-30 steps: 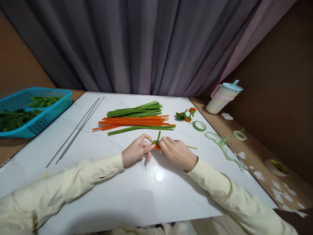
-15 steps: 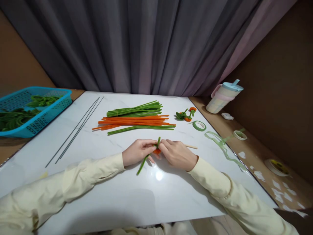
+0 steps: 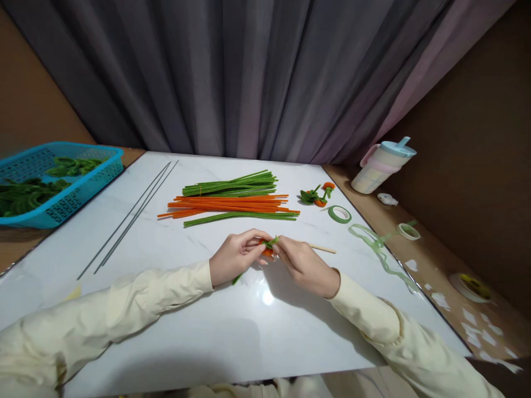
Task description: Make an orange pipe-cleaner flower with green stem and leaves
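Note:
Between my hands is a small orange pipe-cleaner flower [image 3: 267, 251] with a green pipe cleaner [image 3: 271, 241] on its top. My left hand [image 3: 237, 255] pinches the flower from the left, and a green end pokes out beneath that hand. The fingertips of my right hand [image 3: 306, 264] are closed on the green pipe cleaner's tip. A thin wooden stick [image 3: 323, 249] lies on the table just beyond my right hand. Farther back are bundles of green pipe cleaners [image 3: 232, 184] and orange pipe cleaners [image 3: 228, 204]. Several finished orange and green pieces [image 3: 319, 196] lie to the right.
A blue basket [image 3: 89, 188] with green pieces stands at far left, near thin dark wires [image 3: 133, 218]. Rolls of green tape [image 3: 339, 214] and loose tape strips [image 3: 385, 257] are on the right. A lidded tumbler [image 3: 379, 166] stands by the wall, with white scraps [image 3: 440, 300] nearer me.
The green end that stood up between my hands is now bent over toward the right. The lower green tail is mostly hidden behind my left hand, and my right hand has turned slightly.

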The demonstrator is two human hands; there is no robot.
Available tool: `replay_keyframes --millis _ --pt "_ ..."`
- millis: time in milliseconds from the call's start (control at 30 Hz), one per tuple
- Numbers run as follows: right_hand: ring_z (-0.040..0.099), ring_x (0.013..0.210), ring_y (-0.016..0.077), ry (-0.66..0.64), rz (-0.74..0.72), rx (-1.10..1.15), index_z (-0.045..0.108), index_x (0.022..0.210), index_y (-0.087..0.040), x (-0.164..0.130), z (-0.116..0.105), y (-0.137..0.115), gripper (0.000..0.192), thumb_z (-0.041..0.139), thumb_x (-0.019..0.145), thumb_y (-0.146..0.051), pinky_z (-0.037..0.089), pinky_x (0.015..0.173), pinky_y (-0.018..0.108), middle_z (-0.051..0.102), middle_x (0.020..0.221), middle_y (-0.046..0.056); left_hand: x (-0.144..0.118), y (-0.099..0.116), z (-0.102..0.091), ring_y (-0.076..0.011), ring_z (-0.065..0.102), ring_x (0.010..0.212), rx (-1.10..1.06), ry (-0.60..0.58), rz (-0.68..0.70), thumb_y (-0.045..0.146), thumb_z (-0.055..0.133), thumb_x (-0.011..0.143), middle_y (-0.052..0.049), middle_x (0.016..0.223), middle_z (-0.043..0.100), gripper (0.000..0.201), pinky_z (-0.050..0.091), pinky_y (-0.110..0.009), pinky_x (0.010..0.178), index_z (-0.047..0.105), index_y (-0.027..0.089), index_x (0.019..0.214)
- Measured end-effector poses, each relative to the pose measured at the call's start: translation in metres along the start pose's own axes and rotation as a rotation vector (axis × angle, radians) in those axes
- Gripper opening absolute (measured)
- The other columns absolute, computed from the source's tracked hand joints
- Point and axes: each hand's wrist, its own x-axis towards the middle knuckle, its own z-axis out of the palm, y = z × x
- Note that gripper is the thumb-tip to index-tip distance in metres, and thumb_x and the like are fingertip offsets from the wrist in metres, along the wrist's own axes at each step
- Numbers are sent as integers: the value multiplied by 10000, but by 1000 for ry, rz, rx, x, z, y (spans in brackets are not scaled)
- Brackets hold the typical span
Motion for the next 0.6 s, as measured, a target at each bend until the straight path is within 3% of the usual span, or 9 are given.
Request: replay_keyframes --millis 167,333,400,500,600 --pt "435 537 114 8 170 351 426 696 -185 1 -3 -7 271 323 914 -311 337 516 237 472 606 -8 -1 0 0 -168 665 789 13 -1 37 259 544 809 -52 841 670 183 548 -308 770 529 141 949" --pt "177 377 62 -136 521 959 417 709 -195 1 -7 -9 241 404 860 -382 158 355 183 226 474 -97 -3 2 0 -161 663 787 58 4 60 234 525 817 -55 846 671 158 542 -289 759 540 140 943" --pt "128 374 57 -182 616 1105 396 703 -201 1 -9 -9 212 432 838 -360 107 340 177 176 481 -105 -3 4 1 -160 660 793 88 14 72 241 525 817 -60 867 671 157 541 -281 755 549 141 936" --pt "150 378 64 -137 575 1006 408 705 -199 1 -8 -10 216 399 856 -353 138 351 182 187 485 -100 -2 6 0 -161 649 819 128 -6 71 266 509 830 -64 897 669 171 535 -275 757 539 148 951" --pt "323 445 89 -14 360 583 444 700 -186 0 -5 -9 253 356 891 -327 268 437 209 367 525 -50 -1 7 -2 -142 642 748 246 -25 53 284 480 851 -47 890 675 206 526 -253 690 469 179 1028"
